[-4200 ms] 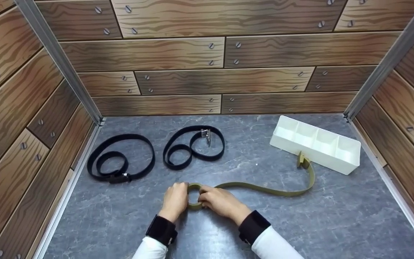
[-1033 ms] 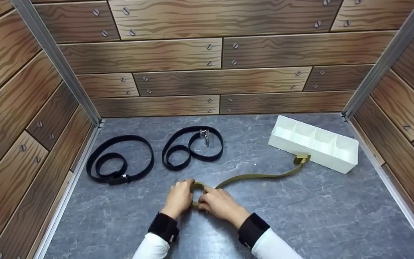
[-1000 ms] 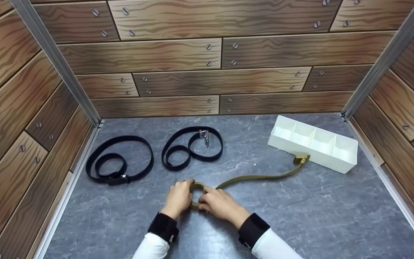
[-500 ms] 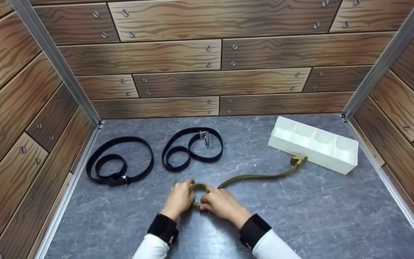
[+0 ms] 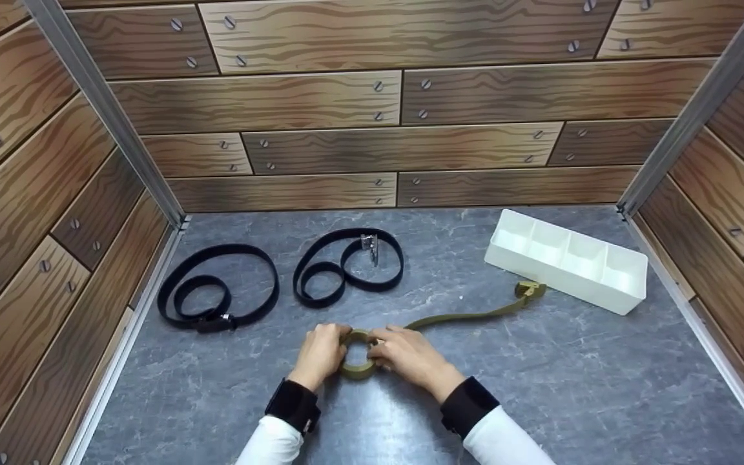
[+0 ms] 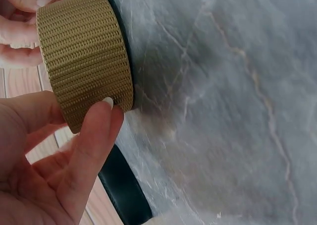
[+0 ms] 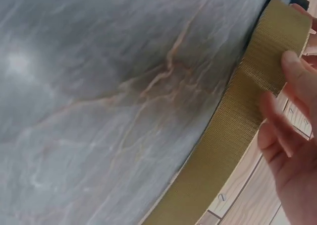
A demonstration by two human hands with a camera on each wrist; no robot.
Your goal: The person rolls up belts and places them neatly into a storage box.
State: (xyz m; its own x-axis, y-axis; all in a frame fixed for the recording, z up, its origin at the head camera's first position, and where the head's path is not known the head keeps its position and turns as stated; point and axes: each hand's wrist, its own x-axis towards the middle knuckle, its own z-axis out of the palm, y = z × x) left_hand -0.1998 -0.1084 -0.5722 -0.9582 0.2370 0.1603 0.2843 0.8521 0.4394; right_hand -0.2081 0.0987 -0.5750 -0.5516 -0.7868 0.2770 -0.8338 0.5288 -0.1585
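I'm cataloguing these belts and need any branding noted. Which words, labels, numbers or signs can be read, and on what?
None can be read: no lettering shows on the olive belt, the black belts or the white tray.
The buckles: too small to tell.

Buckle (image 5: 530, 290) before tray (image 5: 572, 283), seemingly apart; two belts (image 5: 375, 287) farther left.

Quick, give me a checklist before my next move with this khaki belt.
1. Left hand gripping the coil: ok, at its left side.
2. Right hand holding the coil: ok, opposite side.
3. Khaki belt fully coiled: not ok, a length runs out to the buckle.
4. Buckle clear of the white box: cannot tell, they're very close.
5. Black belts clear of both hands: ok.
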